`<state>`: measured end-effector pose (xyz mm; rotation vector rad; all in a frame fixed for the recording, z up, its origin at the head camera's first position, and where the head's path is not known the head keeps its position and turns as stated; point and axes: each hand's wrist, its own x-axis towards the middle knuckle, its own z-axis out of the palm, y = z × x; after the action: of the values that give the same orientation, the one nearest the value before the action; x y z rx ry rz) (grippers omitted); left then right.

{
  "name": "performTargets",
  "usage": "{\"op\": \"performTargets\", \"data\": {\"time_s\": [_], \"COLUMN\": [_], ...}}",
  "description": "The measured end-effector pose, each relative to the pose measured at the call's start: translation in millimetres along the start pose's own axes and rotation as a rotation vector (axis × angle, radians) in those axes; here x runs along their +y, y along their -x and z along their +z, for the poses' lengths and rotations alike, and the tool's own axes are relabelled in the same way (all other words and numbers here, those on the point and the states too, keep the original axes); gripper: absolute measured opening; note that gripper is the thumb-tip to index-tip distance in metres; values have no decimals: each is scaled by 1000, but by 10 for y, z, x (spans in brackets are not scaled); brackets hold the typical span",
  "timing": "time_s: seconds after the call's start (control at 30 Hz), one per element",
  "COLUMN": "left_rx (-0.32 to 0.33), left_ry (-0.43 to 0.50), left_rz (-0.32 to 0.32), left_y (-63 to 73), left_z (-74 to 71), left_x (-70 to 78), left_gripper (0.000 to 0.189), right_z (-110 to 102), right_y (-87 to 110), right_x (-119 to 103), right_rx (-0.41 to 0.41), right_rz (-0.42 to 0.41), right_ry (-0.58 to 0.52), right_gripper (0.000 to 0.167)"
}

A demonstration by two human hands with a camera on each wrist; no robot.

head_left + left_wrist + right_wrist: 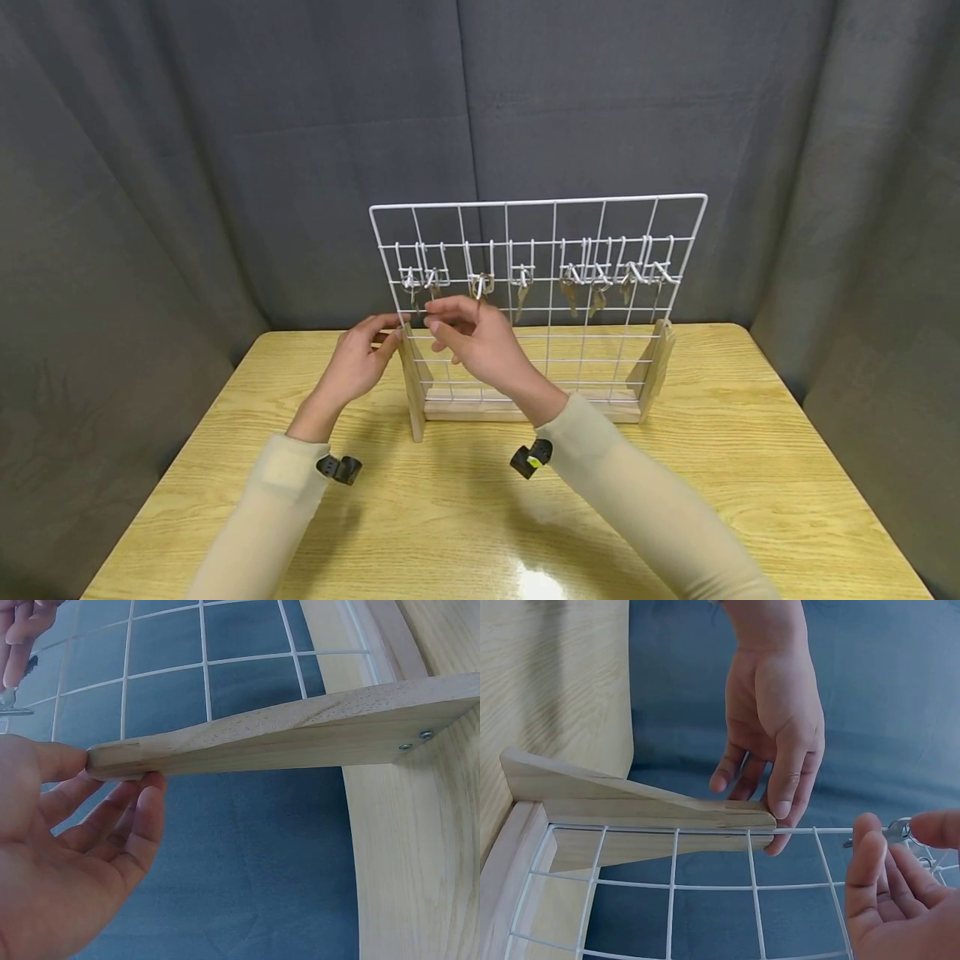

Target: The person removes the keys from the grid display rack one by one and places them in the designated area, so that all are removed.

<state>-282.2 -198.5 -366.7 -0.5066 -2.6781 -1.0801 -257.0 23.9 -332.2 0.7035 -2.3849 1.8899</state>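
Observation:
My left hand (pixel 360 358) holds the upper end of the wooden side support (pixel 247 739) between thumb and fingers, at the left of a white wire grid rack (pixel 551 337). In front of the grid's left part is my right hand (pixel 480 333), its fingers loosely bent and thumb and index fingertips apart. A small silver key (pixel 895 829) hangs close by those fingertips, partly hidden behind the thumb in the right wrist view. White hooks (pixel 480 286) line the grid, and several more keys (pixel 522 300) dangle from them.
A wooden bar (pixel 465 407) joins the rack's supports at the bottom; the right support (pixel 654 367) stands on the wood-grain table (pixel 450 517). Dark grey curtains (pixel 337 125) enclose the table's back and sides.

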Motion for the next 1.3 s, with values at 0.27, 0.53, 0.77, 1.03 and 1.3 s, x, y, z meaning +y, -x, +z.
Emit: {"op": "performTargets", "data": {"time_s": [0.27, 0.53, 0.77, 1.03, 1.3], "left_rx": [4, -2, 0, -11, -16], "left_ry": [-1, 7, 5, 6, -4], "left_rz": [5, -6, -2, -2, -8], "left_y": [3, 7, 11, 6, 2], "left_z": [1, 3, 1, -4, -4], "left_x": [-4, 2, -2, 1, 8], "left_gripper": [34, 35, 35, 35, 37], "right_z": [28, 55, 76, 83, 91], "right_y": [-24, -51, -68, -93, -107], "right_x": [-32, -46, -57, -41, -43], "right_rx": [11, -7, -25, -64, -55], "right_rz": [-17, -10, -26, -24, -42], "right_ry": [-4, 17, 4, 3, -39], "right_gripper": [34, 39, 44, 45, 38]}}
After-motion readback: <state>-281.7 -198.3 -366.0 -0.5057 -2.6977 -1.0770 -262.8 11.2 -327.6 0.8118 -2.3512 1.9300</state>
